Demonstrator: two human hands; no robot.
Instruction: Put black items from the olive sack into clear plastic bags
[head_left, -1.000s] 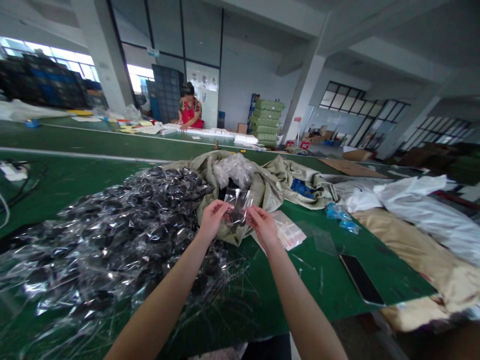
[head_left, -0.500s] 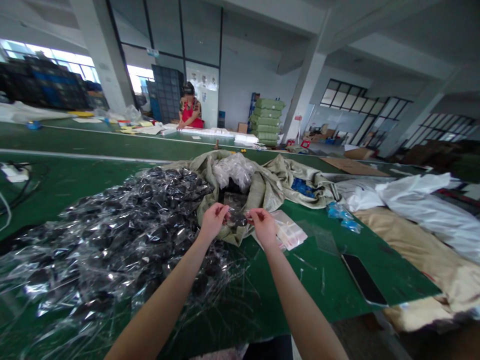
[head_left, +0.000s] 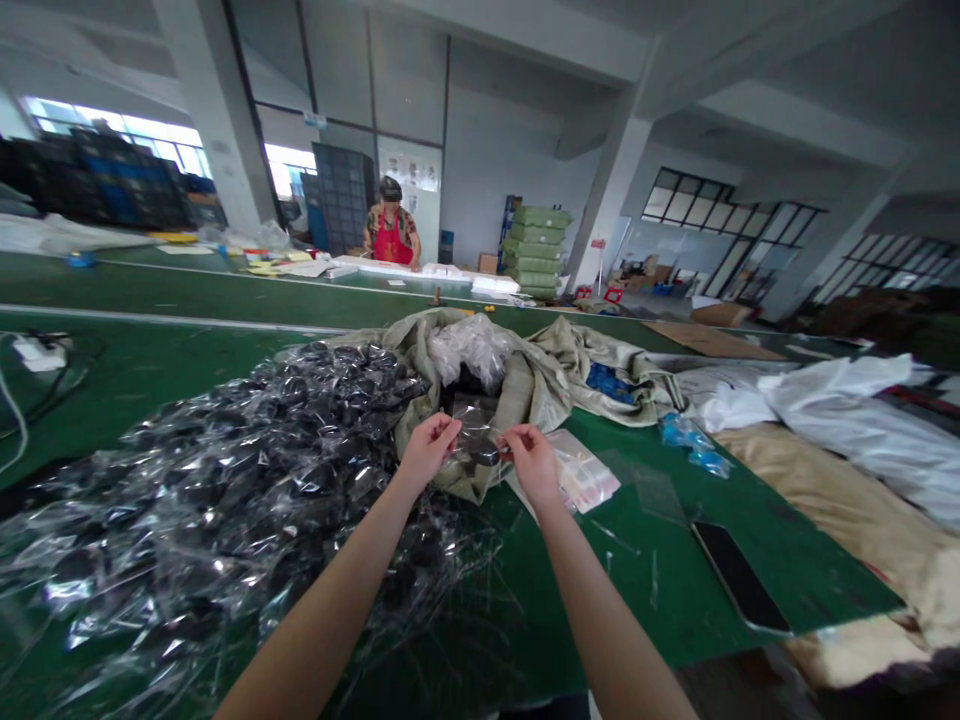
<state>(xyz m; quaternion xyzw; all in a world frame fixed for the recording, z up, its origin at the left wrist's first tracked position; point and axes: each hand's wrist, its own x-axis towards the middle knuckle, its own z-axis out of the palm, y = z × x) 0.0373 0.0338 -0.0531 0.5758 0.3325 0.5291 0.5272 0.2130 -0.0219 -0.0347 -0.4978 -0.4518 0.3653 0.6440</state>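
Observation:
Between my two hands a clear plastic bag (head_left: 478,425) with a dark rounded item in it is stretched out. My left hand (head_left: 431,447) pinches its left side, and my right hand (head_left: 531,458) pinches the right. Behind it an olive woven sack (head_left: 544,385) lies with its mouth toward me, with crumpled clear plastic (head_left: 470,350) and dark contents inside. A large heap of dark items in clear bags (head_left: 292,430) spreads to the left of my left hand. Flat printed plastic bags (head_left: 585,475) lie beside my right hand.
A phone (head_left: 739,575) lies on the green table (head_left: 622,620) at the right. A second sack (head_left: 600,350) holds blue pieces; blue plastic packets (head_left: 696,445) lie by it. Tan and white sacks pile up on the right. Across the table stands a person in a red apron (head_left: 392,240).
Both hands stay near the sack mouth, still gripping the bag. The view has shifted slightly. Across the table, the person has straightened up.

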